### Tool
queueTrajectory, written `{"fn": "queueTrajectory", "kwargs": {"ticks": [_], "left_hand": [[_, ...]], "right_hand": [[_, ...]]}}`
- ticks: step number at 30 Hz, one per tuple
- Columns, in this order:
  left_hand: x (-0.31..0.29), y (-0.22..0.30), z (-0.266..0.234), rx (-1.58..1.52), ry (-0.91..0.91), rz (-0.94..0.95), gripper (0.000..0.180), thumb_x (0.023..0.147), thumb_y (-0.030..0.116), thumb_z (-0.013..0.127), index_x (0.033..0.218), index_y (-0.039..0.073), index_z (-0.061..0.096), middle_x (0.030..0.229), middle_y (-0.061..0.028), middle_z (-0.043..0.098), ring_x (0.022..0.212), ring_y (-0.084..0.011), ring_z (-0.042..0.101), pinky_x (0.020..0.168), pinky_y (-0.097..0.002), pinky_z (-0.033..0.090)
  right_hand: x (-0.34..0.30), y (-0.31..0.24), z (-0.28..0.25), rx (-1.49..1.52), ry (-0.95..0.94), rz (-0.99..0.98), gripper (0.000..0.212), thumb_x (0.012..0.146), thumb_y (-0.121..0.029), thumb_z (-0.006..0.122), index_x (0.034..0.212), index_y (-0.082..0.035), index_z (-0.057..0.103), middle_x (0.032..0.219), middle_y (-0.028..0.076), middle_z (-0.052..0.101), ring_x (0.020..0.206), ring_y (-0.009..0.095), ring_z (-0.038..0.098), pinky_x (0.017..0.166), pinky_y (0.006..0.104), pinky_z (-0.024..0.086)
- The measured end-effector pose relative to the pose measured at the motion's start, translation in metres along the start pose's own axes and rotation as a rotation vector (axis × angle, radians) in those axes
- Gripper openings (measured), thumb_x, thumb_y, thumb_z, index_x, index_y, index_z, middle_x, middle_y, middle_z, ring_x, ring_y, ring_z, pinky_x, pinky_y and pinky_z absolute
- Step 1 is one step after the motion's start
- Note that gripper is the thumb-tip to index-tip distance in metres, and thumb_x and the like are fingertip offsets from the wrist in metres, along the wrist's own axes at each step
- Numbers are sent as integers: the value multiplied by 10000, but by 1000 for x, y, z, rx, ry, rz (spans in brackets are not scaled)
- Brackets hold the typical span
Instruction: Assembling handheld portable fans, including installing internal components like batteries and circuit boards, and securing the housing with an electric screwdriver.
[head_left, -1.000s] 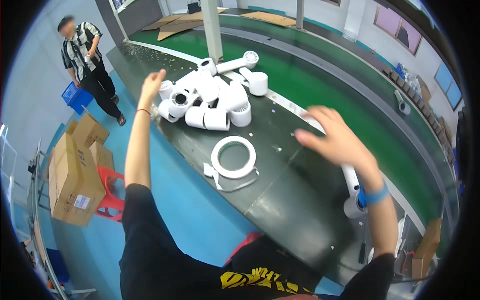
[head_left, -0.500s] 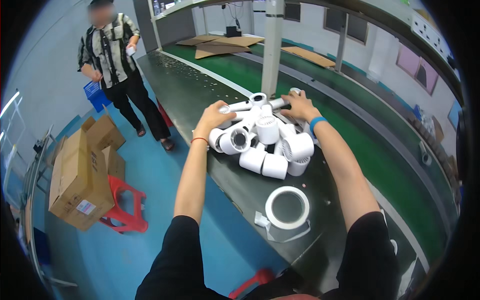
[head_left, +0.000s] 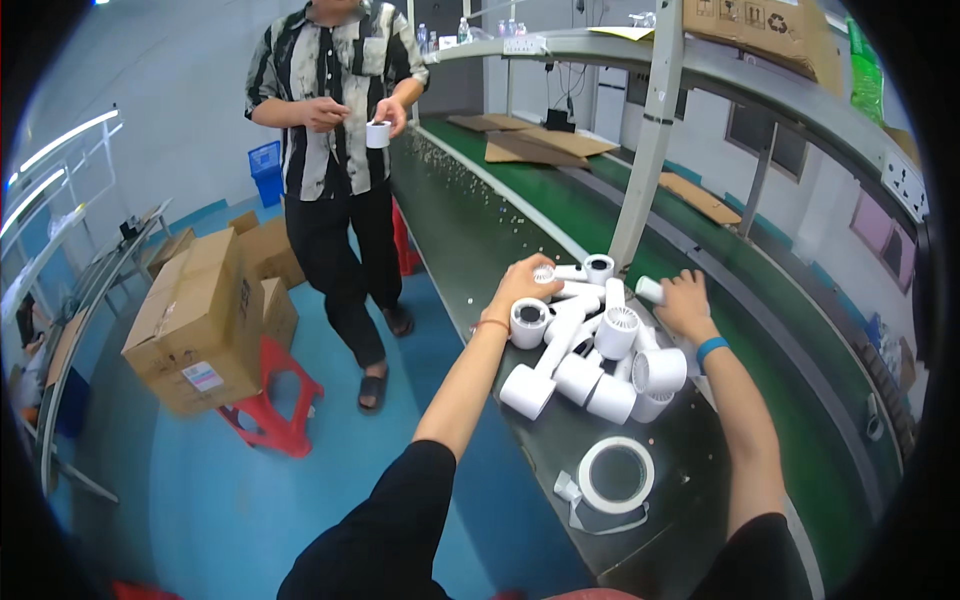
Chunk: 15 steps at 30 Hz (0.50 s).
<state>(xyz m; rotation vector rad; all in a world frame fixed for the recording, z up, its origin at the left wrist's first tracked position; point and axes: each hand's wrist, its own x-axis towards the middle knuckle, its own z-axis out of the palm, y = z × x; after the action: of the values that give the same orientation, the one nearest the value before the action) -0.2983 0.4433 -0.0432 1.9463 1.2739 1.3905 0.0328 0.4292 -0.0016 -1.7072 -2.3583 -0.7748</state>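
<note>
A pile of white hand-held fans (head_left: 618, 330) with drum-shaped, vented heads and tube handles lies on the dark green bench. At its far left side my left hand (head_left: 522, 285) curls its fingers round the vented head of one fan (head_left: 543, 273). Over on the far right side, my right hand (head_left: 686, 305) is closed against a white fan (head_left: 649, 290); only its rounded end shows beside the fingers, and the rest is hidden. Nearer me, a roll of white tape (head_left: 648, 480) lies flat with a loose strip beside it.
Across the bench (head_left: 470, 230) stands a person (head_left: 335, 110) holding a white cylindrical part (head_left: 377, 134). A cardboard box (head_left: 195, 330) rests on a red stool (head_left: 275, 405) at left. A metal post (head_left: 650, 150) rises behind the pile; cardboard sheets (head_left: 540, 145) lie farther back.
My view has swung left and the standing person appears nearer. My right hand has drawn out to the right of the pile. Some fans have shifted, one now lying at the near left.
</note>
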Motion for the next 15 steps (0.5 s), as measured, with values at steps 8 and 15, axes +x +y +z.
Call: {"fn": "queueTrajectory", "kwargs": {"ticks": [8,15], "left_hand": [[7,9,4,122,30,-38,461,682,369,782,1009,55,700,940,-195,710,899,-308,697,842,-375,532],[-20,48,34,120,-13,14,477,666,378,754,992,35,697,923,-209,710,907,-339,693,852,-395,532]], "right_hand": [[-78,0,-73,143,-176,188,317,723,-311,688,918,-63,664,867,185,695,877,363,661,793,475,516],[-131,9,-99,190,-463,292,463,730,-368,665,1074,-60,627,977,206,692,984,375,656,855,461,518]]}}
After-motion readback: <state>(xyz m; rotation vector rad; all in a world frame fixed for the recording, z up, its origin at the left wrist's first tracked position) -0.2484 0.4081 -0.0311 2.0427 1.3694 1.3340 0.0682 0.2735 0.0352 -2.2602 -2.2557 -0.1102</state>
